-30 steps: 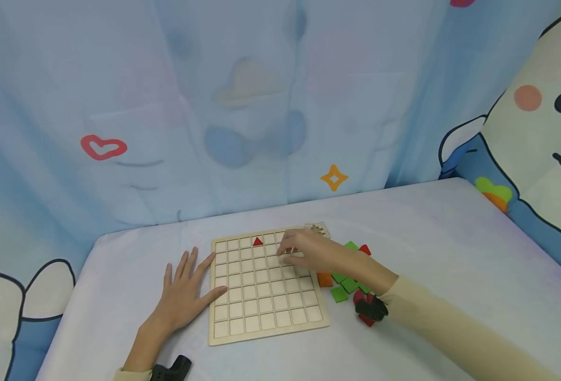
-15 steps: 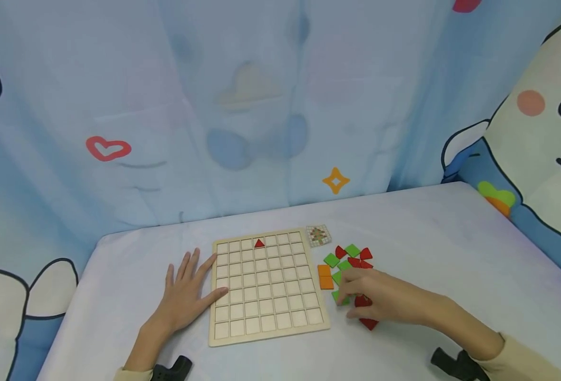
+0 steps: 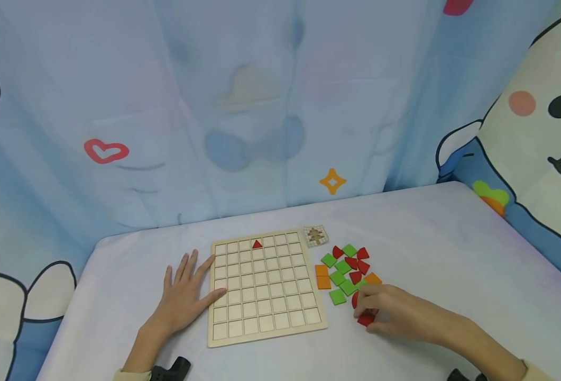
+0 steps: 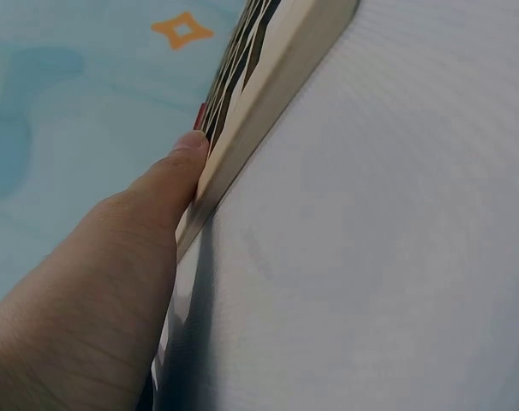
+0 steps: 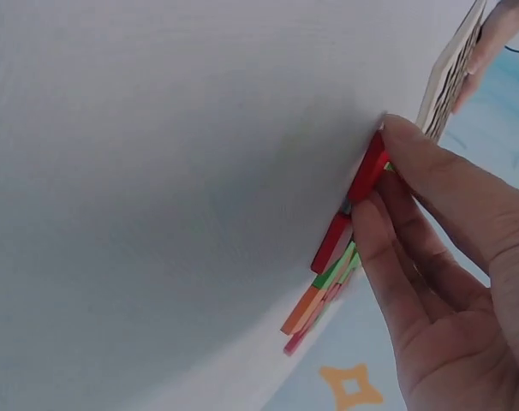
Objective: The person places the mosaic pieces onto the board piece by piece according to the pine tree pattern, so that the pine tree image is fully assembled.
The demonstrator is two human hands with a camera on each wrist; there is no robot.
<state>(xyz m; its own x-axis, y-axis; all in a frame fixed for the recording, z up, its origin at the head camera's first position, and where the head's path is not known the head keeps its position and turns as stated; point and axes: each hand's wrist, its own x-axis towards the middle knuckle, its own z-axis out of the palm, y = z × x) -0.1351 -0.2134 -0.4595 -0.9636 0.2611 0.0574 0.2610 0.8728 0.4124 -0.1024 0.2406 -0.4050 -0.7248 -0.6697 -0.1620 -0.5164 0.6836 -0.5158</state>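
My left hand (image 3: 182,293) lies with spread fingers at the left side of a wooden grid board (image 3: 267,339); its thumb rests on the board's edge, as the left wrist view also shows. One red triangle tile (image 3: 257,244) sits in a top-row square. To the right of the board, my right hand (image 3: 404,313) pinches a red tile (image 5: 368,167) between thumb and fingertips, low over the cloth. In the head view the fingers partly cover this tile, so its full shape is hidden. Another red tile (image 5: 331,243) lies just beyond the fingers.
Green square tiles (image 3: 337,297), orange tiles (image 3: 323,282) and red rounded-edge tiles (image 3: 362,253) lie loose between board and right hand. A small pattern card (image 3: 315,236) with a tree-like picture lies by the board's top right corner. A printed curtain (image 3: 270,159) hangs behind the table.
My right hand has left the upper right of the board and moved right and toward me to the red tiles, where it now pinches one. The left hand has stayed in place.
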